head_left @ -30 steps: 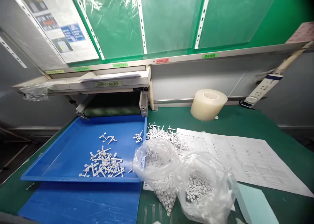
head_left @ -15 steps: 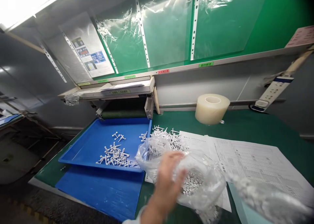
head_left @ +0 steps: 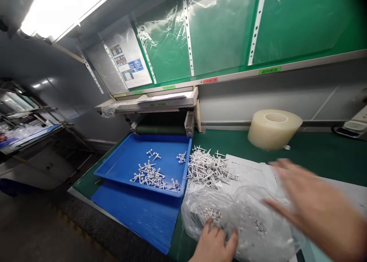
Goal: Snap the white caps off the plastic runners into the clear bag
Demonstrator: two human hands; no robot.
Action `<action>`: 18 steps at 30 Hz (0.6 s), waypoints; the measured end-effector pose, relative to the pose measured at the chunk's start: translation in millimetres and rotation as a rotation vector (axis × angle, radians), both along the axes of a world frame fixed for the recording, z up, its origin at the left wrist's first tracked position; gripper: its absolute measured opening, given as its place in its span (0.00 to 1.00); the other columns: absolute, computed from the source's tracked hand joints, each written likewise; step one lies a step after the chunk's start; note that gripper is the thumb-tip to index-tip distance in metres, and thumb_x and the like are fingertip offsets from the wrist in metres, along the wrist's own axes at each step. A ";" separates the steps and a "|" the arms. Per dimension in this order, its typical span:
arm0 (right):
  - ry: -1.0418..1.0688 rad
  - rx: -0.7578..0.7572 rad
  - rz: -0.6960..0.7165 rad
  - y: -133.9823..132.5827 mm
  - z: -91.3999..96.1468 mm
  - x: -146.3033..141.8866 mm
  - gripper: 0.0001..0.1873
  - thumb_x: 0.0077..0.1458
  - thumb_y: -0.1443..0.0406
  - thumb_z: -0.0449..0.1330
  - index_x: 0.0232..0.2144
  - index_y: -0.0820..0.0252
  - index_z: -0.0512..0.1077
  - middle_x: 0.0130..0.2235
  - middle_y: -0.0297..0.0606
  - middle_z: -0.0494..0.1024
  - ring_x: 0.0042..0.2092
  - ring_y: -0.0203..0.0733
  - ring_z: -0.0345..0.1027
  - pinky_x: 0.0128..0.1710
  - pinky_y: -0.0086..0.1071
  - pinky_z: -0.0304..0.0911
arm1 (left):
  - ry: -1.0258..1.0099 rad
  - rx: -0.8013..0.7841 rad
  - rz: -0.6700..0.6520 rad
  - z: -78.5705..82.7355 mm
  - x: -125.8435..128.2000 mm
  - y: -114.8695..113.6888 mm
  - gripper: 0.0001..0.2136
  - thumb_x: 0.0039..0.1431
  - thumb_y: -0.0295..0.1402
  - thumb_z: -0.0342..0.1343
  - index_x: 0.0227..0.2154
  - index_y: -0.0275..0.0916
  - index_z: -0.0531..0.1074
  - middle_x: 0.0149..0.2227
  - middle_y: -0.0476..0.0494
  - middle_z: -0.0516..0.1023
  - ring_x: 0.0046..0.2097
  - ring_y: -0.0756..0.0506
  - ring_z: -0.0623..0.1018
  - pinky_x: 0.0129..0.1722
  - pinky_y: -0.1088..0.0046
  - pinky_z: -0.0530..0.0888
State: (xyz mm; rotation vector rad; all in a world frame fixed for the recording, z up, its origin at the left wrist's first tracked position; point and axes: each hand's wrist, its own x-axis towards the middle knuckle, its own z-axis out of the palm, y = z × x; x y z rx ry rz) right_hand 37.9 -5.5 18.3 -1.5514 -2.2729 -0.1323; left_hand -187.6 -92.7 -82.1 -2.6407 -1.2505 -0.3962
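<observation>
My left hand point(head_left: 215, 243) rests at the bottom edge on the near side of a clear plastic bag point(head_left: 243, 222) that holds small white parts, its fingers bent onto the plastic. My right hand point(head_left: 312, 208) hovers over the bag's right end, blurred, with its fingers stretched out and nothing in them. Behind the bag lies a loose heap of white plastic sprue pieces point(head_left: 208, 168) on the green mat. More of the same pieces point(head_left: 150, 176) lie in the blue tray point(head_left: 129, 160) to the left.
Printed paper sheets point(head_left: 246, 170) lie under and behind the bag. A roll of clear film point(head_left: 273, 129) stands at the back. A small conveyor outlet point(head_left: 160, 126) ends above the tray. A blue sheet point(head_left: 137, 216) overhangs the bench edge; racks stand far left.
The view has swung left and nearer. My left hand has dropped to the bag's near side, my right hand has come in over it, and the bag now lies flatter.
</observation>
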 end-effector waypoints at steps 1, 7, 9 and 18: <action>-0.142 -0.268 0.124 1.3 5.7 -32.5 0.42 0.50 0.48 0.61 0.60 0.67 0.59 0.62 0.63 0.59 0.61 0.68 0.52 0.56 0.58 0.52 | 0.021 -0.018 -0.010 7.0 -4.1 2.1 0.16 0.53 0.24 0.55 0.46 0.35 0.69 0.22 0.45 0.77 0.24 0.44 0.78 0.33 0.62 0.79; -0.236 -0.494 0.125 40.5 43.1 -106.0 0.09 0.62 0.63 0.57 0.42 0.62 0.72 0.36 0.36 0.78 0.35 0.39 0.73 0.36 0.37 0.70 | 0.094 -0.137 -0.016 116.7 -60.4 32.8 0.25 0.46 0.15 0.47 0.50 0.33 0.63 0.30 0.46 0.74 0.26 0.48 0.73 0.20 0.77 0.69; -0.203 -0.487 0.061 53.7 56.8 -93.4 0.10 0.63 0.62 0.55 0.41 0.62 0.71 0.37 0.35 0.76 0.35 0.39 0.72 0.35 0.36 0.69 | 0.099 -0.138 0.006 160.1 -74.7 42.4 0.25 0.48 0.13 0.42 0.51 0.34 0.61 0.32 0.45 0.72 0.26 0.48 0.71 0.21 0.77 0.68; -0.015 -0.581 0.056 33.3 10.0 -86.3 0.10 0.63 0.61 0.56 0.42 0.62 0.71 0.39 0.36 0.76 0.35 0.38 0.72 0.36 0.36 0.69 | 0.159 -0.030 -0.110 87.6 -60.0 14.2 0.16 0.56 0.23 0.51 0.48 0.29 0.67 0.32 0.38 0.78 0.29 0.41 0.77 0.25 0.67 0.73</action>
